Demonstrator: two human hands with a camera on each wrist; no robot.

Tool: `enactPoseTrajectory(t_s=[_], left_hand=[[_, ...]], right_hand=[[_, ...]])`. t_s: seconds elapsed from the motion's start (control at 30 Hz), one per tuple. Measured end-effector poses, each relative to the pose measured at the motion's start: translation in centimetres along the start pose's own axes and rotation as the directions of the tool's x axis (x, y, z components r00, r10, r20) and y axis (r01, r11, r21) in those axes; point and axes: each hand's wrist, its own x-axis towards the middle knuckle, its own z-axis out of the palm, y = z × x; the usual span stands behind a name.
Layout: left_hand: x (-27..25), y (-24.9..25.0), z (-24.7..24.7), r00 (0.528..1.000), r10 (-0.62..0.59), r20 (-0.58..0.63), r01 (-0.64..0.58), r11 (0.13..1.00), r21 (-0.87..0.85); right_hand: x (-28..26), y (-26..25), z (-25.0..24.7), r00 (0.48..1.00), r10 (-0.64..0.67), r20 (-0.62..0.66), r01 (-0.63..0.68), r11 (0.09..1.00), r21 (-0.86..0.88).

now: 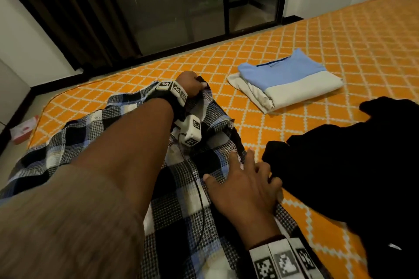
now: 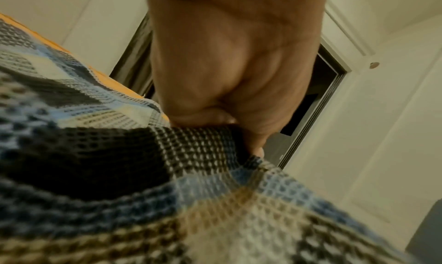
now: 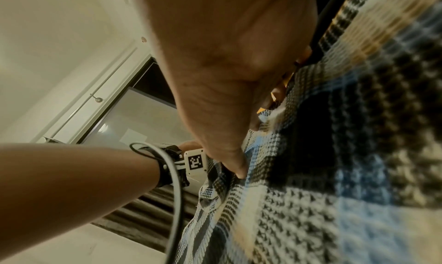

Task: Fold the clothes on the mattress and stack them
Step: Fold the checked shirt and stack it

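Observation:
A black, white and blue checked shirt [image 1: 74, 138] lies spread on the orange patterned mattress [image 1: 340, 36] in front of me. My left hand [image 1: 191, 85] reaches far forward and grips the shirt's far edge; the left wrist view shows its fingers [image 2: 205, 117] curled round the checked cloth [image 2: 119, 173]. My right hand [image 1: 244, 183] lies flat with spread fingers on the shirt's near right part, beside a black garment [image 1: 351, 176]. The right wrist view shows the palm [image 3: 227, 69] pressing the checked fabric [image 3: 334, 154]. A folded stack, light blue on white [image 1: 288, 79], sits further back.
The black garment lies crumpled at the right, close to my right hand. A dark curtain [image 1: 74, 13] and a glass sliding door [image 1: 181, 2] stand beyond the mattress's far edge. A red and white box [image 1: 23, 130] sits on the floor at the left.

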Motion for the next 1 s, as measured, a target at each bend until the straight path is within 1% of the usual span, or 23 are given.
enactPoseTrajectory(t_s=[0.03,0.1,0.13,0.17,0.2,0.23,0.3,0.33,0.4,0.47,0.5,0.53,0.6,0.63,0.67,0.7,0.73,0.77,0.8,0.83,0.9,0.97,1.0], left_hand=[[-0.3,-0.2,0.5,0.999,0.009,0.041,-0.009,1.0,-0.021],[-1.0,-0.7,1.5,0.985,-0.025,0.168,0.035,0.998,-0.054],[-1.5,-0.8,2.0,0.978,-0.047,0.205,0.057,0.998,-0.041],[-1.9,-1.0,2.2,0.977,-0.052,0.208,0.054,0.999,-0.002],[-2.4,-1.0,2.2,0.983,-0.04,0.181,0.033,0.999,0.039],[-3.0,-1.2,2.0,0.991,-0.021,0.132,0.008,0.996,0.091],[-4.8,-1.8,1.4,0.999,-0.035,0.042,0.027,0.984,0.177],[-5.3,-2.5,1.2,0.997,-0.058,0.046,0.047,0.979,0.2],[-6.4,-4.9,1.0,0.987,-0.092,0.132,0.056,0.966,0.252],[-6.9,-7.4,0.2,0.973,-0.15,0.177,0.092,0.949,0.3],[-7.2,-7.9,-0.4,0.97,-0.182,0.158,0.128,0.944,0.303],[-7.3,-8.3,-0.9,0.968,-0.212,0.133,0.172,0.949,0.263],[-7.4,-8.4,-1.7,0.95,-0.275,0.148,0.276,0.961,0.019],[-7.6,-8.4,-2.2,0.935,-0.308,0.178,0.334,0.932,-0.139],[-7.9,-8.6,-2.7,0.918,-0.334,0.216,0.384,0.884,-0.267],[-8.1,-9.0,-3.0,0.899,-0.354,0.256,0.43,0.825,-0.366],[-8.3,-9.7,-3.0,0.882,-0.381,0.277,0.467,0.786,-0.405],[-8.8,-10.3,-3.0,0.862,-0.419,0.285,0.504,0.77,-0.391],[-9.0,-11.2,-2.8,0.861,-0.445,0.247,0.506,0.799,-0.324],[-9.2,-11.8,-2.7,0.884,-0.432,0.18,0.464,0.855,-0.232],[-9.5,-12.3,-2.4,0.948,-0.309,0.07,0.312,0.95,-0.025],[-10.2,-12.0,-2.5,0.995,-0.1,0.015,0.097,0.989,0.109],[-10.8,-11.4,-2.6,0.999,0.041,0.021,-0.044,0.985,0.167]], right_hand=[[0.0,0.0,0.1,1.0,-0.003,0.009,0.003,1.0,-0.018],[0.0,-0.1,0.2,1.0,-0.002,0.021,0.003,1.0,-0.031],[0.0,-0.1,0.3,1.0,0.0,0.021,0.001,1.0,-0.032],[0.1,-0.2,0.4,1.0,-0.002,0.017,0.002,0.999,-0.033],[0.1,-0.3,0.4,1.0,0.001,0.016,0.0,0.999,-0.035],[0.1,-0.4,0.3,1.0,0.005,0.009,-0.004,0.999,-0.032],[0.0,-0.5,0.2,1.0,0.006,-0.008,-0.006,1.0,-0.024],[0.0,-0.6,0.1,1.0,0.001,-0.027,-0.002,1.0,-0.019],[-0.1,-0.9,0.0,0.996,-0.03,-0.083,0.031,0.999,0.008],[-0.2,-1.4,0.0,0.98,-0.116,-0.16,0.126,0.99,0.058],[-0.3,-1.7,0.1,0.964,-0.183,-0.192,0.202,0.976,0.083],[-0.4,-2.0,0.3,0.946,-0.258,-0.199,0.284,0.951,0.118],[-0.6,-2.7,1.0,0.912,-0.394,-0.117,0.41,0.889,0.205],[-0.7,-3.0,1.5,0.898,-0.439,-0.044,0.437,0.873,0.217],[-0.7,-3.2,1.9,0.888,-0.459,0.026,0.447,0.875,0.184],[-0.7,-3.3,2.3,0.884,-0.462,0.064,0.452,0.883,0.128],[-0.8,-3.3,2.5,0.885,-0.46,0.077,0.453,0.887,0.089],[-0.8,-3.4,2.6,0.886,-0.458,0.077,0.452,0.889,0.076],[-0.8,-3.5,2.5,0.887,-0.457,0.074,0.451,0.889,0.08],[-0.9,-3.5,2.4,0.886,-0.458,0.07,0.452,0.888,0.087],[-0.9,-3.5,2.4,0.875,-0.479,0.066,0.475,0.877,0.064],[-1.0,-3.5,2.7,0.863,-0.502,0.06,0.502,0.865,0.023],[-1.0,-3.6,2.8,0.859,-0.51,0.052,0.51,0.86,0.004]])
